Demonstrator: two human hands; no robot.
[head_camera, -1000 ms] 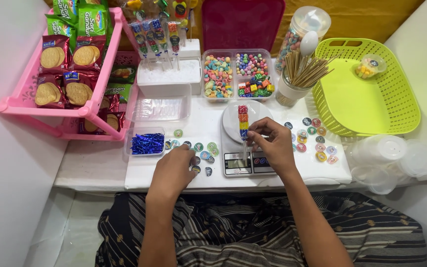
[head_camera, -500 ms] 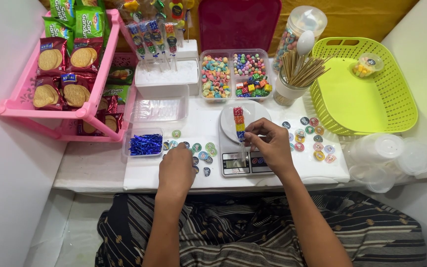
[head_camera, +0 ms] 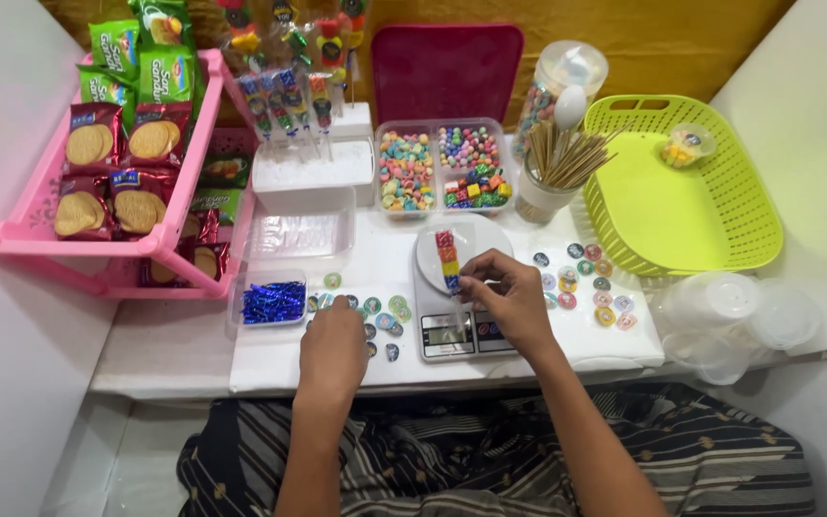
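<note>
A skewer threaded with coloured candy cubes [head_camera: 446,258] lies on the white plate [head_camera: 486,237] of a small kitchen scale [head_camera: 457,332]. My right hand [head_camera: 507,299] rests at the plate's near edge, its fingertips pinched on the skewer's lower end. My left hand [head_camera: 333,347] lies palm down on the white table, over round stickers [head_camera: 383,312] scattered left of the scale. Its fingers are curled and seem to hold nothing.
A pink rack of biscuit packets [head_camera: 112,163] stands at the left, a tray of blue wrappers [head_camera: 273,301] below it. Behind are candy tubs [head_camera: 442,168], a cup of skewers [head_camera: 555,172] and a foam block with finished skewers [head_camera: 310,158]. A green basket [head_camera: 720,206], more stickers [head_camera: 591,282] and clear lids [head_camera: 734,311] sit right.
Both hands stay nearly where they were. My right hand has shifted slightly toward me along the skewer on the scale plate, and my left hand has edged a little to the right.
</note>
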